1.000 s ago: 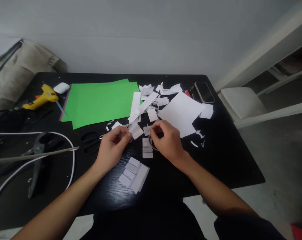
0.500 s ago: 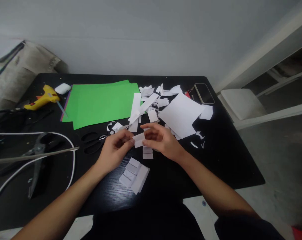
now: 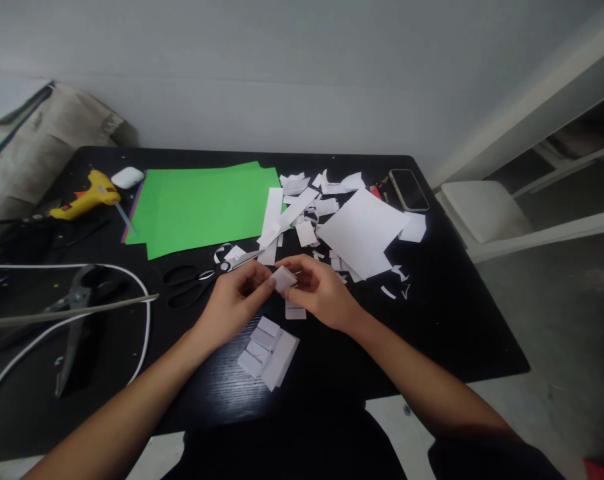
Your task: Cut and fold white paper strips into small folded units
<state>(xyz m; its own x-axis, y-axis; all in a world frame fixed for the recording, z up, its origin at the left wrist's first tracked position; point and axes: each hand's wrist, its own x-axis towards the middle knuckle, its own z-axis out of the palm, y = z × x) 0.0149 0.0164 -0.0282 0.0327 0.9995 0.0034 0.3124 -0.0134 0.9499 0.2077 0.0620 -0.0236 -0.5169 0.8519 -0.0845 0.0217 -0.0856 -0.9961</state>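
Observation:
My left hand (image 3: 232, 303) and my right hand (image 3: 322, 293) meet over the middle of the black table (image 3: 432, 320). Both pinch one small white paper piece (image 3: 283, 278) between their fingertips. Just below the hands lies a stack of small folded white paper pieces (image 3: 268, 350). A couple more small white pieces (image 3: 295, 311) lie under my right hand. Black scissors (image 3: 202, 279) rest just left of my left hand.
Green paper sheets (image 3: 202, 203), a white sheet (image 3: 362, 230) and several white scraps (image 3: 302, 193) lie behind the hands. A yellow glue gun (image 3: 85, 193), a white earbud case (image 3: 127, 177), pliers (image 3: 77, 313) and a white cable (image 3: 132, 280) are at left. A phone (image 3: 408, 189) lies at the back right.
My right hand came off the table by the scraps and joined my left hand on the small paper piece. The piece now sits folded smaller between both hands.

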